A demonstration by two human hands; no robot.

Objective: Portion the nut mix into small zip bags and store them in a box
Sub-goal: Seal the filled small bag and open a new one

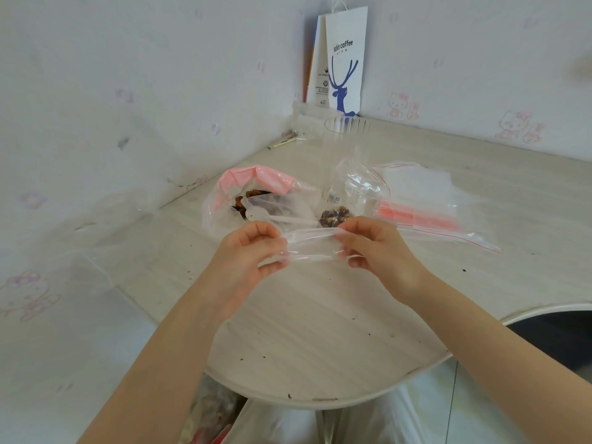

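Both hands, left hand [248, 251] and right hand [376, 248], are pinching opposite ends of an empty small zip bag [312, 246] above the table [320, 331], just in front of the nut mix bag [256, 200].

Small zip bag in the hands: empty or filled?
Empty. The small zip bag looks clear, no nuts inside, pinched between left hand and right hand.

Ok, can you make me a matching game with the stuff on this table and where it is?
Things: 1 small zip bag; 2 nut bag; 3 paper bag; 4 zip bag stack.
Places: A standing in the far corner; B held by left hand and right hand; C lying flat beyond the right hand; D pink-topped, beyond the left hand.
Pairs: 1-B, 2-D, 3-A, 4-C.
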